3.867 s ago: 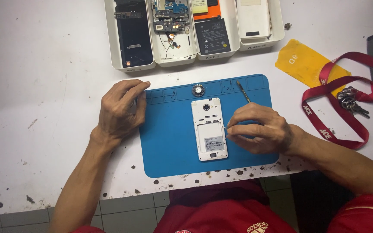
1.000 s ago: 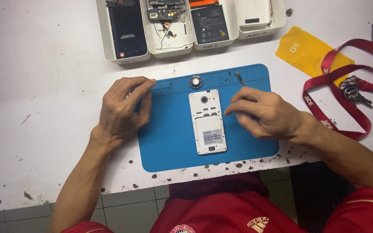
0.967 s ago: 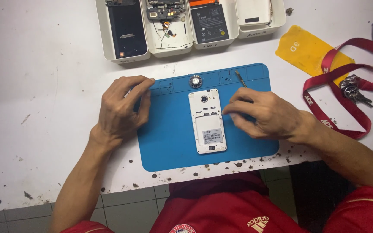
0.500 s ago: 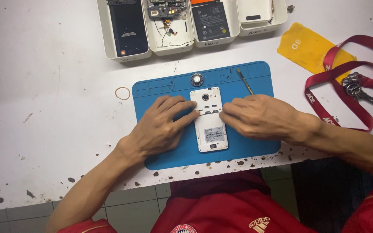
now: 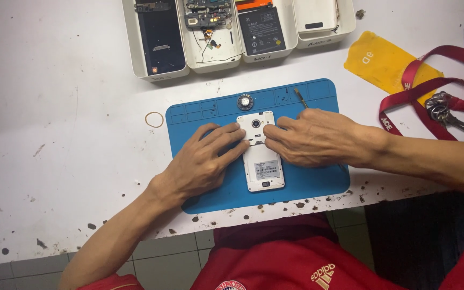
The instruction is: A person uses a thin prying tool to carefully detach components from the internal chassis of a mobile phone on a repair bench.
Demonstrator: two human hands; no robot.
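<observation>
There, both my hands lay on the white phone (image 5: pixel 263 161), which sat back-side up with its cover off in the middle of the blue work mat (image 5: pixel 200 115), its camera end pointing away from me. My left hand (image 5: pixel 202 161) rested flat on the mat just beside the phone's left edge, the fingers (image 5: pixel 226 134) stretched out and loosely spread, their tips touching the phone's upper left part near the round camera lens; it clasped nothing, only pressed. My right hand (image 5: pixel 312 139) came in from the other side, knuckles up, fingers curled down so their tips met the phone's upper right edge; I could not tell whether anything small was pinched under them. Between the two sets of fingertips the phone's upper section showed, and its lower half with a pale label lay bare toward me. A small round metal part (image 5: pixel 245 102) stood on the mat just beyond the phone, and a thin metal tool (image 5: pixel 300 97) lay on the mat beside my right knuckles. A rubber band (image 5: pixel 154 119) lay on the white table (image 5: pixel 55 134) just off the mat's left edge. At the far side stood white trays (image 5: pixel 130 43) holding phone parts, and to the right lay a yellow sheet (image 5: pixel 382 59) and a red lanyard (image 5: pixel 430 80) with keys (image 5: pixel 444 110).
</observation>
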